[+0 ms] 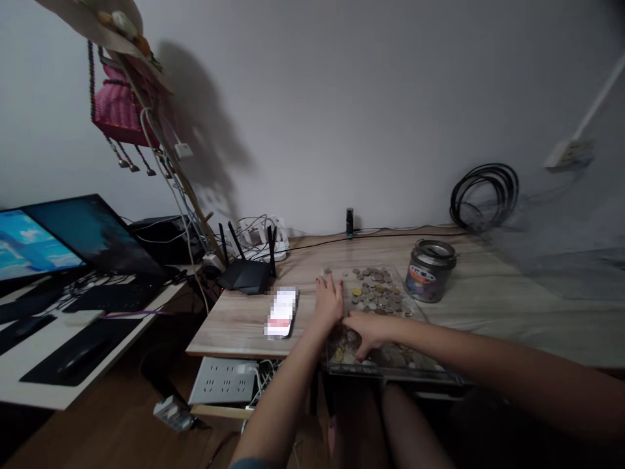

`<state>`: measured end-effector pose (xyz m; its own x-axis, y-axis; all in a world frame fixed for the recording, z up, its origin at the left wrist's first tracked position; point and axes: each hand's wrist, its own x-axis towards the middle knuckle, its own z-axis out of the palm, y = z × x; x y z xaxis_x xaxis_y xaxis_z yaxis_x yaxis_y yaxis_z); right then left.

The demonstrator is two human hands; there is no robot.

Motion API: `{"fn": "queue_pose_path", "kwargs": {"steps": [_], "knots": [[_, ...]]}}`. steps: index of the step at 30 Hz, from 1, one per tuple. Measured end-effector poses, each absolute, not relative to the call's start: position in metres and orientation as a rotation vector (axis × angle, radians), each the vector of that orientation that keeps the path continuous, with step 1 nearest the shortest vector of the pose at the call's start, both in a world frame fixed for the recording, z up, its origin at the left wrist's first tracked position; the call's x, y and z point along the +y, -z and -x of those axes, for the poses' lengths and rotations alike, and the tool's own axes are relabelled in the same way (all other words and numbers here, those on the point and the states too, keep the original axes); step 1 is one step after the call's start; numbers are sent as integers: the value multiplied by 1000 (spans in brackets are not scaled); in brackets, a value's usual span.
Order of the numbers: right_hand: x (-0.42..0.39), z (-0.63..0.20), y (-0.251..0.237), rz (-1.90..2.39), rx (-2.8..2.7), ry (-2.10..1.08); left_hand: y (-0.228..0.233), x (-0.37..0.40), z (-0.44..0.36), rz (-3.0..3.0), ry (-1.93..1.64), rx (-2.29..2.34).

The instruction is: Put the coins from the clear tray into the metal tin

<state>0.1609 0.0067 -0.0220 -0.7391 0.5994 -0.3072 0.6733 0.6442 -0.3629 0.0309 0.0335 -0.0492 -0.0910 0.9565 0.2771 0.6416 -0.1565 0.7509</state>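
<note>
A clear shallow tray [413, 309] lies at the table's front edge, with many loose coins [383, 290] spread over it. My left hand [331, 301] reaches forward at the tray's left side, fingers stretched and apart. A small coin-like piece [326, 271] lies just beyond its fingertips. My right hand [370, 329] is low over the tray's near left part, thumb and fingers spread above the coins there. Part of that hand's fingers is hard to make out beside my left wrist. To the right of the tray stands a round metal tin [430, 273] with a label.
A lit phone [282, 312] lies left of my left forearm. Behind it stand a black router [249, 275] and tangled cables. A small dark bottle [349, 223] is near the wall. Black cable coils [483, 195] hang at right. A laptop [97, 231] sits on the left desk.
</note>
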Motion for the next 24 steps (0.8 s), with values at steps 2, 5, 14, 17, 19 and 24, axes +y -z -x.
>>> {"fn": "queue_pose_path", "kwargs": {"steps": [2, 5, 14, 17, 19, 24], "knots": [[-1, -161, 18, -1071, 2673, 638, 49, 34, -30, -1853, -1113, 1737], [-11, -158, 13, -1068, 2704, 625, 49, 33, -31, -1878, -1099, 1780], [-25, -149, 9, -867, 2676, 852, 47, 31, -30, -1970, -1009, 1874], [-22, -147, 9, -778, 2689, 768, 43, 29, -31, -1963, -1015, 1900], [-19, -147, 8, -718, 2698, 711, 37, 26, -32, -1944, -1059, 1880], [-16, -147, 7, -642, 2698, 759, 17, 12, -39, -1644, -1307, 1567]]}}
